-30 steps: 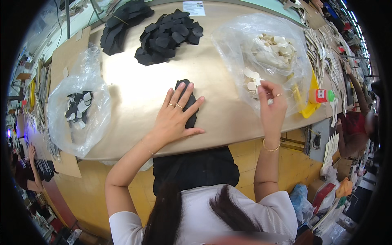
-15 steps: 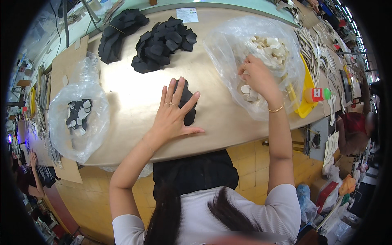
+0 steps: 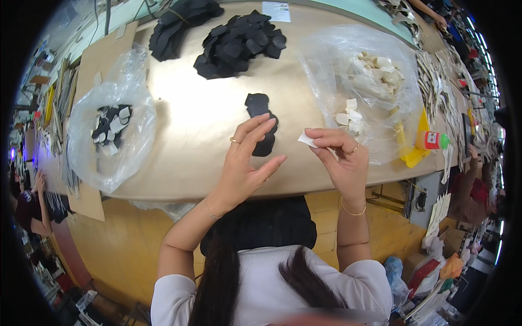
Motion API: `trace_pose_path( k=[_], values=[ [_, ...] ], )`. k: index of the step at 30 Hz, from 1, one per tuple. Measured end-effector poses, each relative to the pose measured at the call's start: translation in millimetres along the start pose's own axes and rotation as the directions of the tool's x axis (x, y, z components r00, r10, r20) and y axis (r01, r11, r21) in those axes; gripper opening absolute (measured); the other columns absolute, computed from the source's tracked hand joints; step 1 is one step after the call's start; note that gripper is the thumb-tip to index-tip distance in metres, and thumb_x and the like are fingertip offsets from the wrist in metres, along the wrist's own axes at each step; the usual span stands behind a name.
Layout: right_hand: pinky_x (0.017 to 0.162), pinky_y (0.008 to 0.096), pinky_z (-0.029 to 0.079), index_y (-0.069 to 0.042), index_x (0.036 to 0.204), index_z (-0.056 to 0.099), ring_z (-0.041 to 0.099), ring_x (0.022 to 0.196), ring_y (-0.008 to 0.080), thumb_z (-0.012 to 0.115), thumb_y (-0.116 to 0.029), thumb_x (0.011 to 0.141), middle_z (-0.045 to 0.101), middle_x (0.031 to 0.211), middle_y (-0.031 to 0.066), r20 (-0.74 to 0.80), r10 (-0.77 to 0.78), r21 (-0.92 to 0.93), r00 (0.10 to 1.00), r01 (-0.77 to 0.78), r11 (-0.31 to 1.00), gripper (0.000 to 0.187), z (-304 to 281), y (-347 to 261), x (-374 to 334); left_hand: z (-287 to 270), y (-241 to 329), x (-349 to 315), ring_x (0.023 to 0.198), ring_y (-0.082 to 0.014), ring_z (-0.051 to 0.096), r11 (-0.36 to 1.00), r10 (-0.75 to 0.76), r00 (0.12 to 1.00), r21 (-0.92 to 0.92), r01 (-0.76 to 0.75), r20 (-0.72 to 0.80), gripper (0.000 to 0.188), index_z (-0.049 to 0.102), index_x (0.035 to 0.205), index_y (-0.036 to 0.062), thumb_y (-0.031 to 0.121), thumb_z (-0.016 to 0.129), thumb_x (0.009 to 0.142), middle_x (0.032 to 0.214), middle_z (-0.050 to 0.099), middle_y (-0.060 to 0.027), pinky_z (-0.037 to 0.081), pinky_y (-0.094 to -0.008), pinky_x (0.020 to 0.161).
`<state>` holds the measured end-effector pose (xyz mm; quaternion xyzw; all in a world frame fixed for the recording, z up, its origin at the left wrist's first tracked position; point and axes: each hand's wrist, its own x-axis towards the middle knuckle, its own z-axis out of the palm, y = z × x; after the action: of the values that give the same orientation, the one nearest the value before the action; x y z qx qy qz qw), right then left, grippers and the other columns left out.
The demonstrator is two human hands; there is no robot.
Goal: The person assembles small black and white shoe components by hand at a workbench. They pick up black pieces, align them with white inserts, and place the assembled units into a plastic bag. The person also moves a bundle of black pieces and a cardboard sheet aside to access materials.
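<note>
Between the finger and thumb of my right hand (image 3: 342, 157) is a small white flat piece (image 3: 308, 140), held above the table near its front edge. My left hand (image 3: 247, 157) hovers at the table's middle with its fingers apart and nothing in them. Just beyond it, a short row of overlapping black flat pieces (image 3: 258, 103) lies on the table, partly hidden by my fingers. To the right, a clear plastic bag (image 3: 321, 60) lies spread out, with several cream and white pieces (image 3: 352, 117) on it.
Two heaps of black pieces (image 3: 239, 46) lie at the back. At the left, a clear bag (image 3: 81, 141) holds black and white scraps. A yellow tray (image 3: 417, 155) and a green-capped bottle (image 3: 433, 140) stand at the right edge. Another person's hand (image 3: 439, 20) shows at the upper right.
My right hand has come from the bag toward the middle with a white piece. My left hand has lifted off the black pieces and moved nearer me, uncovering more of them.
</note>
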<state>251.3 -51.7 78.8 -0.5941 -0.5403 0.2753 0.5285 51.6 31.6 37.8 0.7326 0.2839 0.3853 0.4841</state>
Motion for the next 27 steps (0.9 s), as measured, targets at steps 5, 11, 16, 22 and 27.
trace_pose_path(
  k=[5,11,16,22,27],
  values=[
    [0.078,0.0259,0.055,0.001,0.096,0.067,0.069,0.089,0.0137,0.071,0.001,0.090,0.073,0.096,0.0088,-0.141,0.138,0.190,0.980,-0.110,0.976,0.007,17,16,-13,-21,-15,-5,0.113,-0.0268,0.060,0.943,-0.008,0.994,0.330,0.044,-0.111,0.051,0.059,0.131,0.0048,0.005,0.076,0.083,0.129,0.058,-0.0133,0.050,-0.0356,0.091],
    [0.070,0.0229,0.057,0.004,0.099,0.063,0.070,0.083,0.0129,0.070,-0.003,0.093,0.068,0.089,0.0078,-0.010,0.476,0.414,0.879,-0.429,0.802,0.011,47,41,-26,-21,-25,-18,0.100,-0.0210,0.061,0.873,-0.197,0.980,0.451,0.183,-0.014,0.042,0.062,0.127,0.0068,0.009,0.072,0.086,0.111,0.064,-0.0081,0.040,-0.0353,0.092],
    [0.066,0.0224,0.058,0.004,0.099,0.063,0.071,0.077,0.0125,0.071,-0.008,0.094,0.070,0.087,0.0089,0.031,0.567,0.416,0.823,-0.526,0.741,0.015,57,45,-27,-19,-24,-28,0.097,-0.0203,0.059,0.876,-0.266,0.963,0.406,0.260,-0.042,0.038,0.064,0.122,0.0087,0.008,0.072,0.085,0.103,0.063,-0.0067,0.036,-0.0361,0.090],
    [0.065,0.0217,0.056,0.003,0.094,0.065,0.070,0.073,0.0104,0.073,-0.009,0.092,0.071,0.084,0.0073,0.059,0.604,0.214,0.795,-0.601,0.770,0.014,68,37,-29,-15,-31,-39,0.097,-0.0221,0.058,0.889,-0.166,0.980,0.413,0.198,-0.113,0.033,0.066,0.115,0.0085,0.007,0.072,0.083,0.106,0.060,-0.0066,0.036,-0.0367,0.088],
    [0.060,0.0218,0.054,0.003,0.086,0.068,0.069,0.065,0.0094,0.073,-0.008,0.091,0.072,0.076,0.0063,0.000,0.457,0.097,0.889,-0.455,0.885,0.013,87,37,-28,-15,-34,-45,0.097,-0.0222,0.057,0.905,-0.148,0.978,0.379,0.194,-0.148,0.028,0.068,0.109,0.0079,0.005,0.073,0.082,0.108,0.060,-0.0066,0.036,-0.0365,0.087]
  ],
)
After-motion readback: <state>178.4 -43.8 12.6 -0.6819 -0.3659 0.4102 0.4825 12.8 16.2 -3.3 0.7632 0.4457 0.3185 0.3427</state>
